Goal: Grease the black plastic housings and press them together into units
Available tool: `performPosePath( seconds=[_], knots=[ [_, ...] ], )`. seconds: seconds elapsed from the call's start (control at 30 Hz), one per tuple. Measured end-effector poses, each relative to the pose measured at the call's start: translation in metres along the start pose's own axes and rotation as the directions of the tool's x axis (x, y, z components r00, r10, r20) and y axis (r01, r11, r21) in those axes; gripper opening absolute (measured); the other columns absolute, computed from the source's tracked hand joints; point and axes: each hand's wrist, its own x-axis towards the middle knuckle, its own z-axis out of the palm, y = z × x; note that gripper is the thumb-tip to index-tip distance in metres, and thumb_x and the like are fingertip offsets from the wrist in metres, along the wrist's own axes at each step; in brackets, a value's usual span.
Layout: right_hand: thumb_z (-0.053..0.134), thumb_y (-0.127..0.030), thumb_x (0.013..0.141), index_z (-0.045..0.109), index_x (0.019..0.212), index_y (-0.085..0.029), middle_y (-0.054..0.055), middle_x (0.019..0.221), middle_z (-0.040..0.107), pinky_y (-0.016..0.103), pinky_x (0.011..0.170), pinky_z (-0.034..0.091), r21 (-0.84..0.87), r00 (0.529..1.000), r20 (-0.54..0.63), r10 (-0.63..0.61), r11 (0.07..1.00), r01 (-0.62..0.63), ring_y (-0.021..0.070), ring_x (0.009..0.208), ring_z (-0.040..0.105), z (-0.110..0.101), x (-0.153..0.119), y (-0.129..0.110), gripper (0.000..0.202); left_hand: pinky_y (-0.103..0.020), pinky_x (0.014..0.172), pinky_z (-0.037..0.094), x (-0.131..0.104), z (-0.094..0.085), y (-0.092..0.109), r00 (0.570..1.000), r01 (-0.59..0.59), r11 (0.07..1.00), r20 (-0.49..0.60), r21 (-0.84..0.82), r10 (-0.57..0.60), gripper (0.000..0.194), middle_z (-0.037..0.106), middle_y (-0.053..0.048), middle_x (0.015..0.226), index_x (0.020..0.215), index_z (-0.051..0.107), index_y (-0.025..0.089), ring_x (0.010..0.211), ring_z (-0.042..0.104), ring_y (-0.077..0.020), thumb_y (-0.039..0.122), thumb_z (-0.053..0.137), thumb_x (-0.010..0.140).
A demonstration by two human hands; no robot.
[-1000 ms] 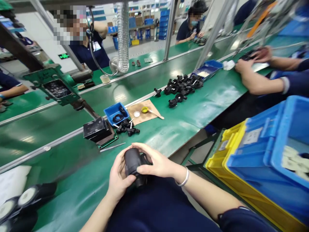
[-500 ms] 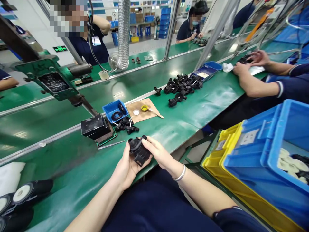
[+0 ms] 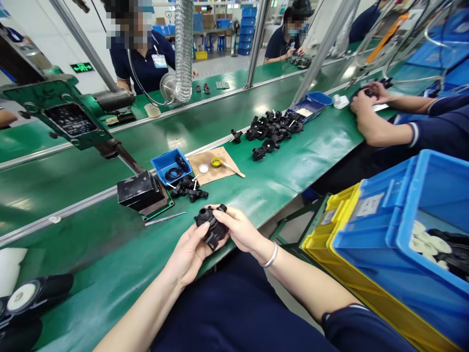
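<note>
A black plastic housing (image 3: 211, 226) with a round port on top is held between both hands above the front edge of the green bench (image 3: 146, 274). My left hand (image 3: 190, 249) grips its left side, the thumb lying on the upper face. On the other side, my right hand (image 3: 238, 227) has its thumb and fingers round the side port. Tweezers (image 3: 164, 218) lie on the bench beyond my left hand. Behind the housing are small black parts (image 3: 188, 189) with white sticks and a blue tray (image 3: 171, 167) of black rings.
A hand press (image 3: 139, 190) stands at left, black cylinders (image 3: 36, 298) nearer. Brown cardboard (image 3: 230, 166) holds a yellow pot and a stick. More black parts (image 3: 274, 128) are piled beyond. Blue and yellow crates (image 3: 384, 234) stand at right, near a co-worker's arms (image 3: 381, 117).
My left thumb has moved from the housing's side onto its upper face, and the housing is turned slightly. The whole view has shifted a little. The person across the bench has lowered an arm.
</note>
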Motion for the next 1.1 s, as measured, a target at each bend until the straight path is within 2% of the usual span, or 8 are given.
performPosePath(
  seconds=[0.07, 0.2, 0.27, 0.37, 0.43, 0.63, 0.93, 1.1],
  knots=[
    [0.071, -0.051, 0.080, 0.066, 0.118, -0.016, 0.007, 0.110, 0.070, 0.032, 0.094, 0.051, -0.077, 0.999, -0.014, -0.035, 0.996, 0.033, 0.0174, 0.100, 0.065, -0.005, 0.004, -0.001, 0.051, -0.051, 0.103, 0.053, 0.005, -0.001, -0.002, 0.999, -0.039, 0.999, 0.011, 0.034, 0.039, 0.050, 0.064, -0.015, 0.132, 0.132, 0.054, 0.018, 0.113, 0.068, -0.0297, 0.040, 0.067, 0.089],
    [0.066, -0.044, 0.088, 0.050, 0.138, -0.024, 0.007, 0.136, 0.058, 0.034, 0.112, 0.043, -0.321, 0.950, 0.038, -0.310, 0.897, 0.305, 0.0180, 0.127, 0.055, -0.015, 0.006, -0.004, 0.056, -0.050, 0.108, 0.048, 0.027, -0.011, -0.006, 0.973, -0.225, 0.952, 0.103, 0.210, 0.207, 0.072, 0.055, -0.013, 0.143, 0.134, 0.048, 0.022, 0.124, 0.061, -0.0294, 0.036, 0.084, 0.072],
    [0.061, -0.040, 0.092, 0.049, 0.140, -0.026, 0.007, 0.143, 0.053, 0.037, 0.118, 0.037, -0.488, 0.901, 0.073, -0.427, 0.773, 0.406, 0.0185, 0.135, 0.049, -0.018, 0.005, -0.003, 0.051, -0.052, 0.111, 0.044, 0.040, -0.020, -0.005, 0.942, -0.335, 0.853, 0.151, 0.401, 0.299, 0.082, 0.056, -0.014, 0.141, 0.133, 0.049, 0.022, 0.127, 0.058, -0.0311, 0.031, 0.090, 0.062],
    [0.050, -0.036, 0.098, 0.060, 0.129, -0.026, 0.006, 0.142, 0.054, 0.042, 0.122, 0.031, -0.703, 0.838, 0.128, -0.531, 0.548, 0.454, 0.0204, 0.140, 0.043, -0.022, 0.004, 0.003, 0.034, -0.058, 0.120, 0.027, 0.058, -0.035, -0.002, 0.873, -0.468, 0.608, 0.228, 0.641, 0.431, 0.068, 0.061, -0.012, 0.134, 0.122, 0.060, 0.021, 0.141, 0.042, -0.0361, 0.035, 0.088, 0.061],
    [0.045, -0.034, 0.100, 0.062, 0.127, -0.026, 0.006, 0.139, 0.056, 0.044, 0.122, 0.032, -0.746, 0.831, 0.197, -0.521, 0.471, 0.471, 0.0210, 0.140, 0.044, -0.023, 0.004, 0.009, 0.033, -0.057, 0.121, 0.022, 0.064, -0.043, -0.003, 0.853, -0.495, 0.553, 0.254, 0.670, 0.456, 0.061, 0.063, -0.010, 0.130, 0.118, 0.062, 0.022, 0.143, 0.039, -0.0358, 0.037, 0.086, 0.064],
    [0.056, -0.033, 0.096, 0.056, 0.133, -0.026, 0.008, 0.137, 0.057, 0.044, 0.117, 0.036, -0.841, 0.843, 0.263, -0.470, 0.317, 0.439, 0.0224, 0.134, 0.048, -0.016, 0.010, 0.016, 0.038, -0.044, 0.111, 0.043, 0.070, -0.055, -0.009, 0.823, -0.567, 0.629, 0.332, 0.532, 0.461, 0.068, 0.059, -0.011, 0.134, 0.130, 0.052, 0.023, 0.124, 0.059, -0.0276, 0.030, 0.082, 0.069],
    [0.054, -0.031, 0.097, 0.062, 0.118, -0.025, 0.007, 0.128, 0.063, 0.041, 0.112, 0.041, -0.830, 0.889, 0.281, -0.362, 0.373, 0.414, 0.0207, 0.127, 0.054, -0.018, 0.021, 0.007, 0.024, -0.041, 0.100, 0.051, 0.075, -0.061, -0.005, 0.822, -0.570, 0.626, 0.360, 0.532, 0.442, 0.058, 0.066, -0.011, 0.118, 0.120, 0.058, 0.020, 0.110, 0.066, -0.0277, 0.025, 0.083, 0.067],
    [0.055, -0.030, 0.097, 0.061, 0.118, -0.025, 0.006, 0.125, 0.064, 0.046, 0.122, 0.029, -0.834, 0.879, 0.316, -0.357, 0.338, 0.436, 0.0196, 0.124, 0.056, -0.023, 0.026, 0.008, 0.023, -0.041, 0.100, 0.051, 0.078, -0.063, -0.004, 0.821, -0.571, 0.603, 0.383, 0.557, 0.423, 0.057, 0.066, -0.010, 0.120, 0.121, 0.055, 0.020, 0.111, 0.065, -0.0269, 0.025, 0.080, 0.070]
  ],
)
